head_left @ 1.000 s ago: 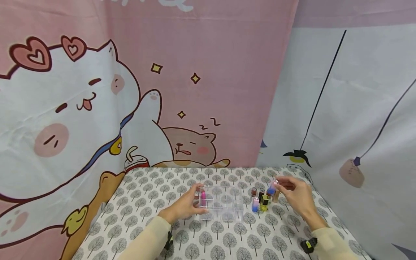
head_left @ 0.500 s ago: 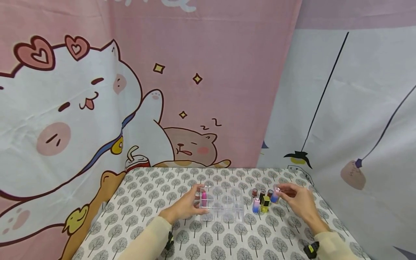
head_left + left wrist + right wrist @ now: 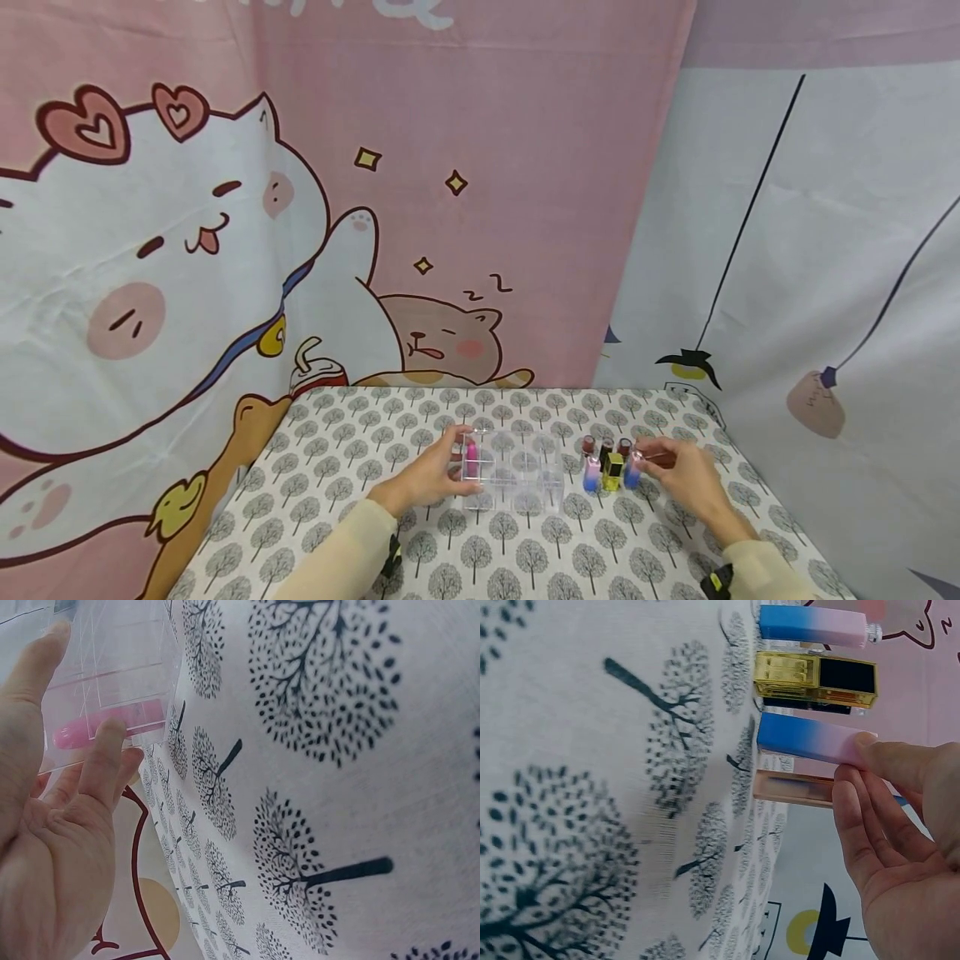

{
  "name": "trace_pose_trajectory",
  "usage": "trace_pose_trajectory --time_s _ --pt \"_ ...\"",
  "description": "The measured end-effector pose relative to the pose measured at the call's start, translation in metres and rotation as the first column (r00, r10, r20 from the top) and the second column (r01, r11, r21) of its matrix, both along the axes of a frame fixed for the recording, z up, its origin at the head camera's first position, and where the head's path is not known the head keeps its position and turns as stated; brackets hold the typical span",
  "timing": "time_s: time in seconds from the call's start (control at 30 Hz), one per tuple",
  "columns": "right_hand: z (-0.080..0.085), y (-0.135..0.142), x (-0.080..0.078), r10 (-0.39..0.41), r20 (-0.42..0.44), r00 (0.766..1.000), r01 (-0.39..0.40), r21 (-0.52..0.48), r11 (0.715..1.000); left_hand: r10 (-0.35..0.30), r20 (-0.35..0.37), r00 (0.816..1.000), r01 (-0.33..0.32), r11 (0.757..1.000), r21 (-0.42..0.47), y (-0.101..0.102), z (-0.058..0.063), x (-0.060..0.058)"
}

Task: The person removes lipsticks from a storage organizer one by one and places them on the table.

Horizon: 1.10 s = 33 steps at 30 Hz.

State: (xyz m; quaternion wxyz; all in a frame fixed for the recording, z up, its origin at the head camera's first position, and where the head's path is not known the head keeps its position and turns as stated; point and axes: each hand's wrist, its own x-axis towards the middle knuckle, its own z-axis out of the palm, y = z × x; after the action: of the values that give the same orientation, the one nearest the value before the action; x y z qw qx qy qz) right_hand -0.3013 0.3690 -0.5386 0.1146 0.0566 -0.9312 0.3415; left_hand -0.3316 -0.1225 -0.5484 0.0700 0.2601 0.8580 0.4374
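My left hand holds the left end of a clear divided organizer box, thumb on the near side, fingers on the far side. A bright pink tube stands in the leftmost part of the box. At the right, my right hand pinches the pink upper end of a pink-and-blue lip gloss tube between thumb and fingers. The tube is upright, its blue end right at the tablecloth. Beside it are a gold tube with a black cap and a second pink-and-blue tube.
Behind the front tubes stand several darker ones, including a brown-capped tube and a black-capped tube. A peach tube stands close to my right fingers. A tree-print cloth covers the table, and a cartoon curtain hangs behind it.
My right hand has lowered the pink-and-blue tube from above the back of the group to the front row, right of the gold tube. My left hand keeps its hold on the box.
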Motion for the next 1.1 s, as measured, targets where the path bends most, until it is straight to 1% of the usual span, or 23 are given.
trace_pose_trajectory --time_s 0.27,0.53,0.9,1.03,1.1 --pt "-0.006 -0.003 0.000 -0.001 0.006 1.000 0.001 -0.024 1.000 -0.004 0.012 1.000 0.004 1.000 0.000 0.000 0.002 0.002" --pt "-0.006 -0.005 0.000 -0.008 -0.016 1.000 0.009 0.028 1.000 0.003 0.023 1.000 -0.003 1.000 -0.003 0.001 0.002 0.001" --pt "0.002 -0.003 0.005 0.031 -0.004 1.000 -0.031 -0.002 1.000 0.009 0.038 0.999 -0.009 1.000 -0.001 0.001 0.002 0.002" --pt "0.006 -0.001 0.009 0.031 -0.004 1.000 -0.031 0.009 0.999 0.004 0.043 0.999 -0.004 1.000 0.004 0.001 0.002 0.002" --pt "0.009 -0.001 0.010 0.033 -0.019 0.999 -0.033 0.022 0.999 0.001 0.041 0.999 -0.001 1.000 0.004 0.000 0.002 0.002"
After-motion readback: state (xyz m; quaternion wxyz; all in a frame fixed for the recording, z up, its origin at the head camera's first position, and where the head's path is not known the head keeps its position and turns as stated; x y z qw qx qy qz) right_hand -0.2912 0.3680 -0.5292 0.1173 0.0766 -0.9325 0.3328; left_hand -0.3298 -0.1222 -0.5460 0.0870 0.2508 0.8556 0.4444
